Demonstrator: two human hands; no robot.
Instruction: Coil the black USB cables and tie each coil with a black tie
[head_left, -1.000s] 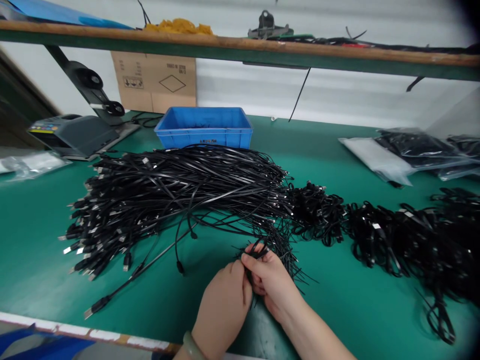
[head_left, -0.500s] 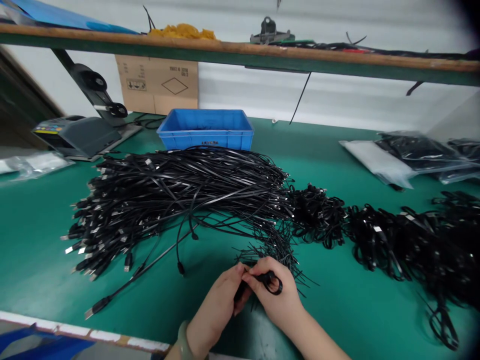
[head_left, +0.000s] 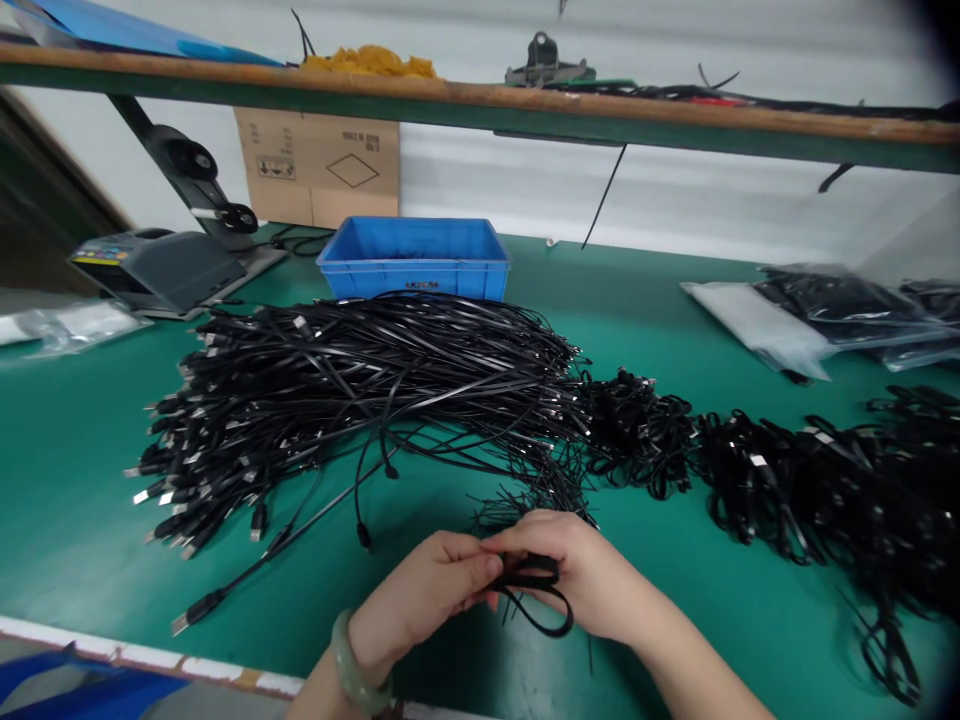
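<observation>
Coiled black cable shifted, its loop hanging lower than before | held above green table | long axis slanted – loop end pointed rightward, nearward | coil pinched by left hand, thumb against fingers | right hand curled beside loop – grip hidden, cannot be told

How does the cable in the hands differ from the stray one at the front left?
The held cable is gathered into loops; the stray cable lies mostly stretched out. The held cable is between the left hand and right hand; the stray cable rests on the table. Both are black.
</observation>
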